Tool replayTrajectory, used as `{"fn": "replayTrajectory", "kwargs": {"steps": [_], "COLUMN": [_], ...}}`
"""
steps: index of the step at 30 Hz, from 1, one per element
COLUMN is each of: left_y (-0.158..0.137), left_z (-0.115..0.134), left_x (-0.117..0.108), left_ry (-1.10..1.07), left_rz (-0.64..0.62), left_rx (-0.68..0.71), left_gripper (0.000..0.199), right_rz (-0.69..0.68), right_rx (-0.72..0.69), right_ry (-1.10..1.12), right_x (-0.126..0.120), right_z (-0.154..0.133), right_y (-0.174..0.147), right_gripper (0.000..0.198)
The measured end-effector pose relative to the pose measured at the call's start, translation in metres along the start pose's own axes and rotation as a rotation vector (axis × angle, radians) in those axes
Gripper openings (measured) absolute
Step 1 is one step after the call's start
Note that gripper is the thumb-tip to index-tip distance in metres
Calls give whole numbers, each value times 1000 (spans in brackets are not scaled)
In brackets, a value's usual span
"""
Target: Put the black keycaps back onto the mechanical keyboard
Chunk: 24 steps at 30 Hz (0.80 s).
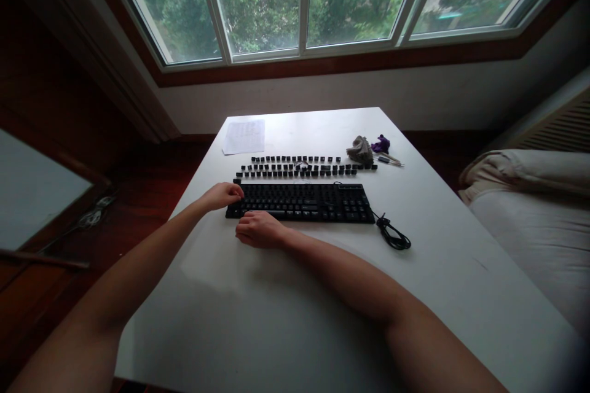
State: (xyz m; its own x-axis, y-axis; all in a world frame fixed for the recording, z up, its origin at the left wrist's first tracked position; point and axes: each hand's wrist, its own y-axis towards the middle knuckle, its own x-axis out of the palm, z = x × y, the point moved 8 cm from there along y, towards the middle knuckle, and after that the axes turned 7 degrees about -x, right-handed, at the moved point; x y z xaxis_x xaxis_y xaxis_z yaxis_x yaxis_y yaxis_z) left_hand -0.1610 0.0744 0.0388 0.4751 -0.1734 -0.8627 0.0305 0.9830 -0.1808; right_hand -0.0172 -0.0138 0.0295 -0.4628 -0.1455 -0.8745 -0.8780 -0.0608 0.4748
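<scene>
A black keyboard (299, 207) lies flat on the white table, its left end nearest to me. My left hand (224, 195) is at that end, fingers bent and pressed together over the edge keys. Whatever may be between those fingertips is too small to make out. Just in front of the keyboard's lower left edge rests my right hand (260, 229), its fingers curled inward and hiding anything they hold. Beyond the keyboard, loose black keycaps (281, 167) stand in several rows, with one keycap (236, 181) just above the keyboard's left corner.
Right of the keyboard lies its coiled black cable (394, 236). A grey cloth (360, 150), a purple cloth (381, 143) and slim tools (391, 161) sit at the back right. Printed paper (244, 136) lies at the back left of the table (442, 295).
</scene>
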Motion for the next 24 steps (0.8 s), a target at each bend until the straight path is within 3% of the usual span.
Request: {"fn": "replayTrajectory", "kwargs": {"steps": [5,8,12,15,20,24], "left_y": [-9,-12,-10,-9,-6,-3], "left_z": [9,8,-5,-25,-61,-63], "left_x": [-5,-3,2,-2,18,28], "left_ry": [107,76,15,6,-252,-365], "left_rz": [149,158,164,288,183,116], "left_rx": [55,47,7,-79,-313,-327], "left_gripper": [19,19,21,32,54,56], "right_rz": [-21,-6,-13,-20,-21,-6], "right_rx": [6,7,8,8,4,8], "right_ry": [0,1,6,7,5,-4], "right_x": [3,3,2,1,5,8], "right_z": [0,0,0,0,-1,-2], "right_y": [0,1,1,2,2,3], "right_gripper": [25,25,26,25,25,23]}}
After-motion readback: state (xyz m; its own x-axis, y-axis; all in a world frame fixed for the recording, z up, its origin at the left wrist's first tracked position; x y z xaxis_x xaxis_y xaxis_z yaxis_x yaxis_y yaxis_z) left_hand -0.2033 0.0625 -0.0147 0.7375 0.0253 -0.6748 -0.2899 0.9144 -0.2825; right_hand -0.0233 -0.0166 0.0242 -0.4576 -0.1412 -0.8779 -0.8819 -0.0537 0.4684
